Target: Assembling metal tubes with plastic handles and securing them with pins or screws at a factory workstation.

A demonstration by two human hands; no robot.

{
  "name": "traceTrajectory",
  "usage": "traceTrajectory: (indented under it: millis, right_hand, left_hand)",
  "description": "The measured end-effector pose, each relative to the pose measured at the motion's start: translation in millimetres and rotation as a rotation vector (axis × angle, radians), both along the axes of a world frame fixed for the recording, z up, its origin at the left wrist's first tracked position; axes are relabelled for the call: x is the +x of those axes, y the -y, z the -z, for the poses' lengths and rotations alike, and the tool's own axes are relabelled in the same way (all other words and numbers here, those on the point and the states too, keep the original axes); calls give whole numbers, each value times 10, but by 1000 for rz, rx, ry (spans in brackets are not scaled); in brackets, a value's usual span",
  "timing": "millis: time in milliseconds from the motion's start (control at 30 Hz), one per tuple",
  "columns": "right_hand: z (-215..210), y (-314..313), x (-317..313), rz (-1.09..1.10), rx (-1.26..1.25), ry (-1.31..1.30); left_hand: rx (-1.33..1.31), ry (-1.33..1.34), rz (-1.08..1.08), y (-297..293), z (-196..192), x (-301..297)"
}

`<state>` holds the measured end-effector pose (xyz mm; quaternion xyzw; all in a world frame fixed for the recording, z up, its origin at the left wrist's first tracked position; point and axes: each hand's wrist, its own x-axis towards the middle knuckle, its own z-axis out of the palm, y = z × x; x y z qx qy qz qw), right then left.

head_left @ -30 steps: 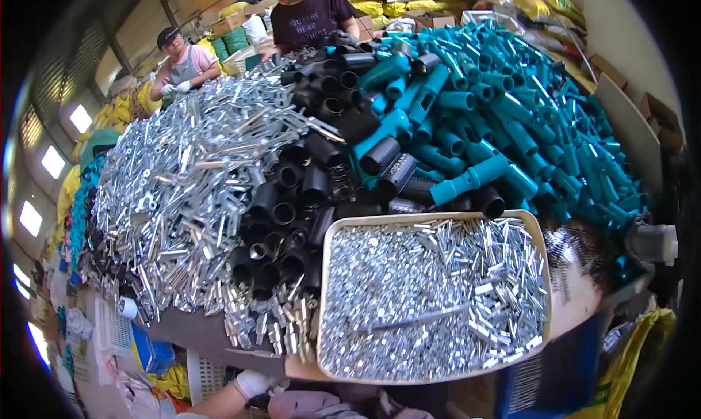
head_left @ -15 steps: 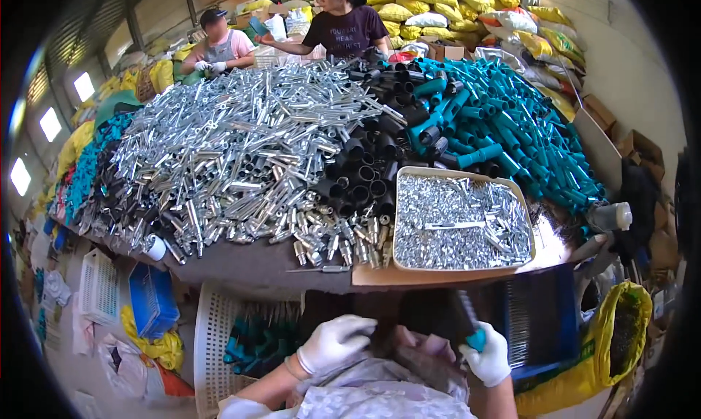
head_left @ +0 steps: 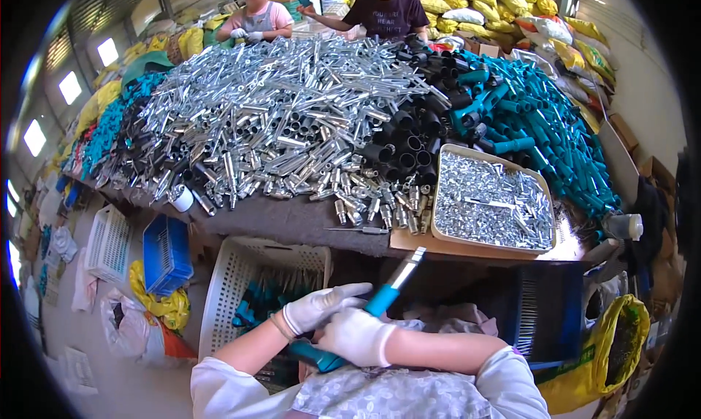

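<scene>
- Hand tool (head_left: 384, 298): near six o'clock, metal tip (head_left: 407, 268) toward one
- Right hand (head_left: 357, 336): closed round teal handle (head_left: 378, 305)
- Left hand (head_left: 321, 308): alongside, grip can't tell
- Keep handle firm, tip off fingers

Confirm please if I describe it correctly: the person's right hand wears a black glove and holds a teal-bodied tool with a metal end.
Not quite: the head view shows that the glove is white. The right hand does hold a teal-bodied tool with a metal end.

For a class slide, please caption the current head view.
Gloved right hand holding a teal tool, left hand alongside, before heaped metal parts, black tubes and teal tubes.
</scene>
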<state>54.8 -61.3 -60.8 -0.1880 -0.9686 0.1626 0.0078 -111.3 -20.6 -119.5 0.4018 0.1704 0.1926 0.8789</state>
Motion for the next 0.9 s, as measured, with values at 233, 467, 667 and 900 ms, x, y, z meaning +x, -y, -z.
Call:
traceTrajectory:
  millis: [233,467,667,900]
  right_hand:
    - [383,-174,-252,-232,-89,-703]
    - [440,-240,992,629,-213,-694]
    - [822,320,1492,1156,-698,-923]
    - [846,397,1444,1175,-601,-858]
  left_hand:
    - [-35,-262,-291,129,39,-515]
    - [-58,-476,-313,518,590,-1332]
    - [-134,-832,-492,262,1731,-1210]
    - [506,-1326,-485,-424,3272,-403]
